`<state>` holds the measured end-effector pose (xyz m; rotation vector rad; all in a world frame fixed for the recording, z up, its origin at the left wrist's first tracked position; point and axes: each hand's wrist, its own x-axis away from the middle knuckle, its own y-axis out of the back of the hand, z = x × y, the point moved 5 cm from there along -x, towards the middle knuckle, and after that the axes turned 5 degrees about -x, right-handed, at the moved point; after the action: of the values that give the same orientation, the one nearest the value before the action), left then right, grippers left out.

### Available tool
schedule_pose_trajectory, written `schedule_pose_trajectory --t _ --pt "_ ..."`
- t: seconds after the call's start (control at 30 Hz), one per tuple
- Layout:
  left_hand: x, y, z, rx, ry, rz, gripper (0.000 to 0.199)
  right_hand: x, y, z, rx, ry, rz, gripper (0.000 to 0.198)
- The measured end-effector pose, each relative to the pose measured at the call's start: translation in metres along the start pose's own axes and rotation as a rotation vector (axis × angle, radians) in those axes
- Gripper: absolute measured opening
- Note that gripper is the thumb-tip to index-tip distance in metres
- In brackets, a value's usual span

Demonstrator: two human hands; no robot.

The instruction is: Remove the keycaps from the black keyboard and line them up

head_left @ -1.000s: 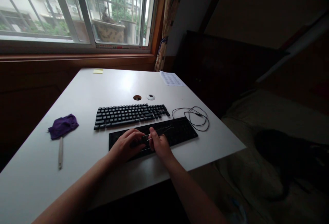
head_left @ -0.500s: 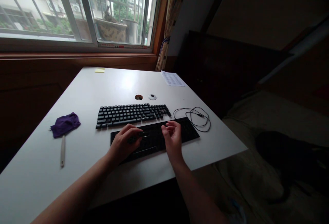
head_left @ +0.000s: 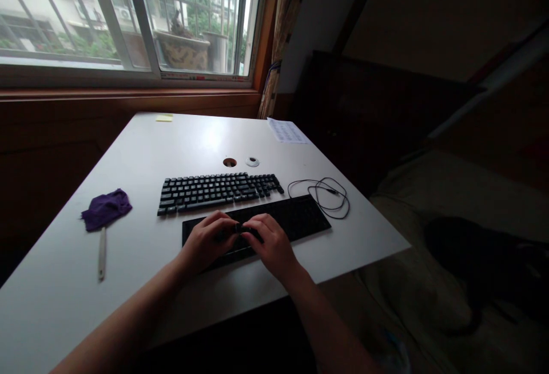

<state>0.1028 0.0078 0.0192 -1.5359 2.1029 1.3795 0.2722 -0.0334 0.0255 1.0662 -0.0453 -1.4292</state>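
My left hand is closed around a small dark keycap puller, its handle mostly hidden by the fingers. Against its tip, my right hand is pinched shut, and what those fingers hold is hidden. Both hands hover over a black keyboard base lying at a slant near the desk's front. Just behind it, rows of loose black keycaps are laid out in keyboard order.
A purple cloth lies on a pale-handled stick at left. The black cable coils at right. Behind the keycaps are a desk hole and its round cover. Farther back lie printed paper and yellow notes.
My right hand has moved left to meet the puller's tip, and its fingers have closed there. The puller's two wire prongs, visible before, are now covered. My left hand has barely moved.
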Motion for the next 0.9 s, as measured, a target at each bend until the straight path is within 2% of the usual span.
schedule_pose_trajectory --t 0.27,0.47,0.9 --pt "-0.004 -0.002 0.002 0.083 0.114 0.12 0.007 0.008 -0.01 0.005 0.185 0.022 -0.033 0.016" --pt "-0.005 -0.008 0.012 0.157 0.237 0.252 0.013 0.009 -0.016 0.007 0.284 0.01 -0.014 0.014" --pt "-0.006 -0.01 0.015 0.276 0.343 0.301 0.017 0.007 -0.017 0.006 0.238 -0.104 -0.101 0.016"
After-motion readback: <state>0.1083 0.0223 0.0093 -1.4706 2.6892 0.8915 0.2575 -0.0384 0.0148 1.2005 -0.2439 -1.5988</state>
